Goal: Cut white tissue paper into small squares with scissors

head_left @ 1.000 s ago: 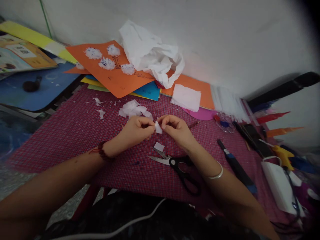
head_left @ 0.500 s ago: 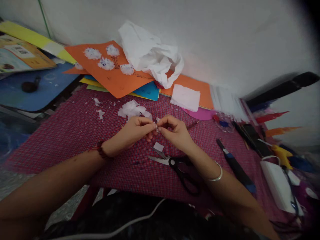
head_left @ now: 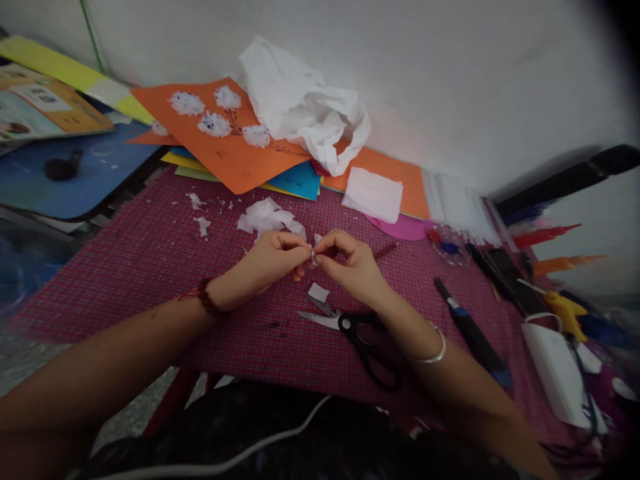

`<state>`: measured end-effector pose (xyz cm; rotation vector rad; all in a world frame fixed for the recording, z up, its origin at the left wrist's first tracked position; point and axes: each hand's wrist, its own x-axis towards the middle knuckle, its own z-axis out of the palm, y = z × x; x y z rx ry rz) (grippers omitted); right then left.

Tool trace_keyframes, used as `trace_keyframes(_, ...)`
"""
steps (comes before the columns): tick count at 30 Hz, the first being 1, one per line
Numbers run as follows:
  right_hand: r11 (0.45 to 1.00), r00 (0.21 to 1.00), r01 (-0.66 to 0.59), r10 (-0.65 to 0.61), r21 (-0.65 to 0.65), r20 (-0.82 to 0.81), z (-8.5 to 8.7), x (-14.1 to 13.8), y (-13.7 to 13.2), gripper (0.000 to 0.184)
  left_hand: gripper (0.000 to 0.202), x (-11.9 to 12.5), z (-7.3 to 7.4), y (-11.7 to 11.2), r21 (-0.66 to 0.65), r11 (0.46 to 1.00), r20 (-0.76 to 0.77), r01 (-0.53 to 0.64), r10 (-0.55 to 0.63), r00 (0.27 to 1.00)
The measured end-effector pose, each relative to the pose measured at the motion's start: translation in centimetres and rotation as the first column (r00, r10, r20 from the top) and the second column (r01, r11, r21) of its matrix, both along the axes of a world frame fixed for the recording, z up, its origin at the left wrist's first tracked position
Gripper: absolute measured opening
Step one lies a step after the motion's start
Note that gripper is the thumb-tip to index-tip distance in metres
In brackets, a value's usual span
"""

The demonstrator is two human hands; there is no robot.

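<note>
Between the fingertips of both hands is a small white piece of paper [head_left: 313, 256], mostly hidden by the fingers. My left hand [head_left: 280, 259] pinches it from one side, and my right hand [head_left: 353, 263] pinches it from the other. Just below the hands lies a single white paper square [head_left: 319, 292], by the blades of the open black-handled scissors [head_left: 345, 323]. Behind my left hand is a loose pile of white paper pieces [head_left: 270, 217]. A brown pencil-like stick [head_left: 386, 251] shows partly beyond my right hand.
At the back, orange paper [head_left: 235, 167] carries fluffy white paper flowers. Crumpled white tissue [head_left: 300, 100] leans on the wall, beside a folded white paper stack [head_left: 373, 194]. A dark blue cutter [head_left: 473, 333] and a white face mask [head_left: 555, 373] lie on the right of the checked cloth [head_left: 125, 267].
Both hands stay together at the same spot, with only a slight shift of the fingers around the paper piece. The camera view has moved a little; the things on the table lie as before.
</note>
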<state>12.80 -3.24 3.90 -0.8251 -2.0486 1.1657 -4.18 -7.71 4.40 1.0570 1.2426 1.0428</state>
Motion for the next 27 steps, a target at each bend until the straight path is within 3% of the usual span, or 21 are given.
trace_keyframes(7, 1.0, 1.0, 0.008, -0.008, 0.021, 0.005, 0.03, -0.07, -0.09, 0.004, 0.02, -0.18, -0.08, 0.0, -0.011, 1.0, 0.104, 0.013, -0.012, 0.995)
trace_keyframes(16, 1.0, 1.0, 0.009, -0.009, 0.025, 0.008, -0.03, -0.09, -0.14, 0.002, 0.019, 0.02, -0.06, 0.09, 0.012, 1.0, 0.033, 0.007, -0.008, 0.999)
trace_keyframes(21, 0.999, 0.999, 0.028, -0.028, 0.031, 0.02, -0.16, -0.13, -0.08, 0.002, 0.018, -0.17, -0.1, 0.01, 0.058, 0.998, -0.062, 0.016, -0.013, 0.998)
trace_keyframes(27, 0.996, 0.995, 0.087, -0.086, -0.02, 0.042, -0.51, -0.29, 0.01, 0.004, 0.017, -0.66, -0.32, -0.07, 0.221, 0.974, -0.297, 0.047, 0.021, 0.955)
